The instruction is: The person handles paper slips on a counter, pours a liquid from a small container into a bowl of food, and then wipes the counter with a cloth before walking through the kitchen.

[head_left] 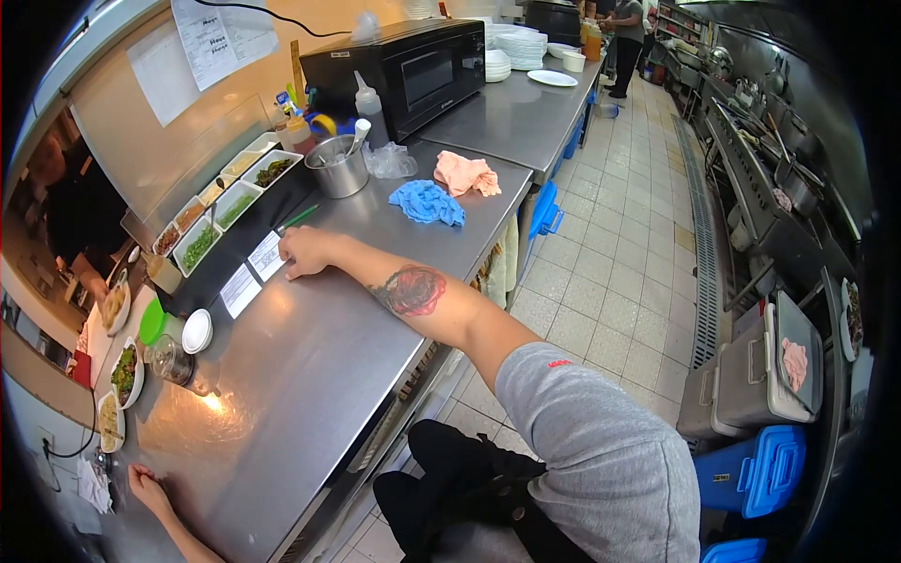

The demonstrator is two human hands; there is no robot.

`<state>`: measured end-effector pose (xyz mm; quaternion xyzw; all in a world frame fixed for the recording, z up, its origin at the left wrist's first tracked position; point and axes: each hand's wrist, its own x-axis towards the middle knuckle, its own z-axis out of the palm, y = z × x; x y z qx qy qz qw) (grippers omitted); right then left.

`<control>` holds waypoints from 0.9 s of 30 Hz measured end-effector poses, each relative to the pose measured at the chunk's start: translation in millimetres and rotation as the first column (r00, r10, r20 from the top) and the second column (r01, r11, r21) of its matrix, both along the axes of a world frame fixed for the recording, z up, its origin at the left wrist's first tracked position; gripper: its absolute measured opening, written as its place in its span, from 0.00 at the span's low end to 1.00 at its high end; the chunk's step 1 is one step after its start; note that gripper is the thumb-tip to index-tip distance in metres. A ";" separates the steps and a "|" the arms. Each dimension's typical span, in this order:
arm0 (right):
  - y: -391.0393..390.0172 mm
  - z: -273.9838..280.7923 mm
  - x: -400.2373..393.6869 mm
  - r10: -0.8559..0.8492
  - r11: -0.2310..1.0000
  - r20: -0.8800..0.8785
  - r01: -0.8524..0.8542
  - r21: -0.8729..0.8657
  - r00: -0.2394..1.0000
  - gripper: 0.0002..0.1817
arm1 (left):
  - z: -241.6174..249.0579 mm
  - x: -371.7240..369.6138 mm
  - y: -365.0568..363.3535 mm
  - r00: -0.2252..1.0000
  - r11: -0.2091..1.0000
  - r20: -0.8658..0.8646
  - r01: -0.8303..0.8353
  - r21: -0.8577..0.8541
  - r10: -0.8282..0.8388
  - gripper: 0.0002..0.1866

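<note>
The right hand (305, 252), fingers curled, is at the near edge of the farther paper slip (267, 255); whether it pinches it, I cannot tell. The nearer paper slip (241, 292) lies just left of it on the counter (282, 375). A green pen (300, 217) lies just beyond the hand. The left hand (145, 484), loosely curled, is at the counter's left side, its grip unclear.

- Our bare right forearm (450, 312), red-and-dark rose tattoo (416, 291) on it: reaching forward and across to our left, elbow slightly bent.
- Our bare right hand (305, 253): back up, fingers curled down.
- Our bare left hand (148, 486): low, far left, fingers loosely bent.
</note>
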<state>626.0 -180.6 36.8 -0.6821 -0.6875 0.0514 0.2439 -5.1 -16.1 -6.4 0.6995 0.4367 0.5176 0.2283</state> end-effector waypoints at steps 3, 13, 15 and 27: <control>-0.9 0.9 -0.5 -0.002 1.000 0.005 0.002 -0.008 1.000 0.24 | -3.0 -7.2 10.4 0.992 0.986 -0.126 0.013 0.167 0.008 0.10; 0.2 0.3 0.0 0.007 1.000 0.006 -0.007 0.003 1.000 0.23 | 2.6 -2.8 3.2 0.982 0.984 -0.169 -0.060 0.168 0.088 0.09; -0.6 -1.5 -0.1 0.004 1.000 0.008 -0.004 0.020 1.000 0.24 | 2.4 -0.1 0.4 0.988 0.985 -0.146 -0.026 0.171 0.051 0.09; 4.6 -16.1 5.5 0.048 0.937 -0.022 -0.037 0.346 0.999 0.31 | 19.1 29.1 -36.4 0.957 0.974 -0.184 -0.207 0.095 0.222 0.22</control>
